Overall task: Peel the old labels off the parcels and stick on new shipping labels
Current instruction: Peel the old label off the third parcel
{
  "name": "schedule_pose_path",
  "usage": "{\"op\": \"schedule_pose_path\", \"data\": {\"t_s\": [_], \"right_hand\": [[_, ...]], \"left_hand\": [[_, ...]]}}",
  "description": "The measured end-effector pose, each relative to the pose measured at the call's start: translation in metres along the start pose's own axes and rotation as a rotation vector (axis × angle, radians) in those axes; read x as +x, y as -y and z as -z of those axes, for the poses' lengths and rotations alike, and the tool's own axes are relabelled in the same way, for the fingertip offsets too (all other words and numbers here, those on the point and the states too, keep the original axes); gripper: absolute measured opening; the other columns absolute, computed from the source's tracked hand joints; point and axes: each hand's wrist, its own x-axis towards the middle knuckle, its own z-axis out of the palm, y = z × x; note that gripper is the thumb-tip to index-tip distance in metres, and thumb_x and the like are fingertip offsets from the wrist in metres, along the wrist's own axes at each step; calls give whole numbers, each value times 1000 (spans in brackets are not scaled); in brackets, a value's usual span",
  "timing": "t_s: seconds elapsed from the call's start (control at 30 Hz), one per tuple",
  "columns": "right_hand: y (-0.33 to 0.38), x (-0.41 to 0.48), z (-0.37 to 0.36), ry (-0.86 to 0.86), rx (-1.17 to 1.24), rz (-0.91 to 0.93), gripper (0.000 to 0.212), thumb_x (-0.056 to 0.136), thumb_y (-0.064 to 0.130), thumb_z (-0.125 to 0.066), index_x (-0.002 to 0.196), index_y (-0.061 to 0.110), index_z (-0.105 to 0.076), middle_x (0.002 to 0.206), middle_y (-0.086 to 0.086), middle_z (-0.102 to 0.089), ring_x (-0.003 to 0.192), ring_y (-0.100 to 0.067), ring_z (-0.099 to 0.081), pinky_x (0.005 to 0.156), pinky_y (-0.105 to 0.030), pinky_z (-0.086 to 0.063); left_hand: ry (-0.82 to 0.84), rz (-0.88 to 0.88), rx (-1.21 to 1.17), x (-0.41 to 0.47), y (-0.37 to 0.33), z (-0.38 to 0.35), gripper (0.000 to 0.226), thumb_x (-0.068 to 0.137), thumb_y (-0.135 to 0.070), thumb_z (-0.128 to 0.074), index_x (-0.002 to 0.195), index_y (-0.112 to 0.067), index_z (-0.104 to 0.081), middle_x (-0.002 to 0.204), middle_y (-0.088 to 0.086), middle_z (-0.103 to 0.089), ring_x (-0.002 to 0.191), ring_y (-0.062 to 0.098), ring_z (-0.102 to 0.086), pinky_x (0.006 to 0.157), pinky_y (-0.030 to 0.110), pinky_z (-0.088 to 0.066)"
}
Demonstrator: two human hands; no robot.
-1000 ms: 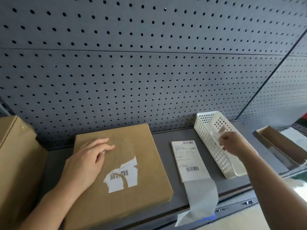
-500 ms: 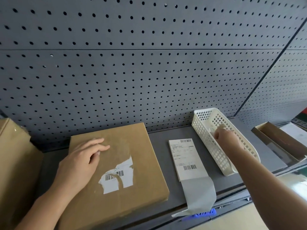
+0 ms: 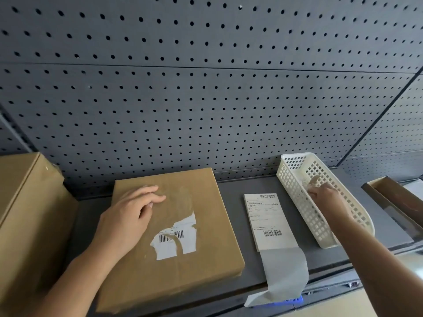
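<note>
Resting the left hand (image 3: 128, 216) flat, fingers relaxed, on top of the parcel (image 3: 201, 271), just beside the torn old label (image 3: 176, 241) sticking to its lid. Holding the right hand (image 3: 325, 195) inside the white basket (image 3: 295, 188), fingertips at a beige scrap (image 3: 314, 180); not managing to tell whether gripping it. Leaving the new label (image 3: 267, 220) lying flat on the shelf (image 3: 238, 186), between parcel and basket.

Left hand (image 3: 128, 216) lies flat, fingers (image 3: 148, 196) relaxed; right hand (image 3: 325, 195) reaches forward, fingers bunched.
</note>
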Motion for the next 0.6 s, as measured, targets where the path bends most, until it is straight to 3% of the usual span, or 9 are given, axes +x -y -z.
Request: {"op": "schedule_pose_path", "data": {"t_s": [0.1, 0.17, 0.23, 0.33, 0.43, 0.6], "right_hand": [[0, -8, 1, -65, 179, 5, 27, 94, 6, -56, 74, 21, -65, 79, -4, -52, 72, -25, -54, 64, -34, -35], [0, -12, 4, -101, 238, -26, 30, 90, 3, -54, 66, 20, -58, 74, -1, -52, 66, -24, -51, 59, -34, -35], [1, -15, 8, -116, 230, -32, 27, 89, 4, -52, 67, 15, -62, 71, -1, -61, 63, -23, -54, 54, -30, -36], [5, -19, 17, -123, 242, -54, 28, 91, 7, -52, 73, 20, -69, 63, 5, -63, 55, -16, -56, 47, -26, -37], [6, -16, 19, -104, 242, -94, 24, 92, 10, -52, 80, 12, -73, 71, -5, -69, 63, -23, -62, 58, -35, -50], [4, -6, 18, -31, 192, -146, 20, 91, 17, -51, 85, 14, -70, 73, -2, -66, 66, -18, -59, 61, -32, -52]], "left_hand": [[3, 13, -8, 0, 2, -1, 36, 99, -19, -52, 109, -50, -68, 130, -39, -49, 121, -12, -42, 81, 31, -49], [3, 14, -8, 0, 2, -1, 36, 99, -19, -53, 108, -50, -68, 130, -39, -49, 119, -11, -43, 77, 29, -47], [3, 11, -9, 0, 2, -1, 36, 99, -19, -53, 107, -51, -68, 130, -39, -49, 117, -12, -44, 74, 27, -46], [-5, 11, -14, 0, 1, -1, 37, 98, -18, -53, 107, -51, -68, 130, -37, -51, 118, -10, -43, 76, 30, -47], [-6, 5, -17, 0, -1, -1, 40, 98, -16, -54, 106, -53, -66, 130, -36, -51, 119, -8, -45, 73, 28, -45], [0, 1, -18, 0, -2, 0, 40, 98, -16, -54, 106, -53, -65, 130, -36, -51, 119, -7, -45, 70, 23, -41]]}}
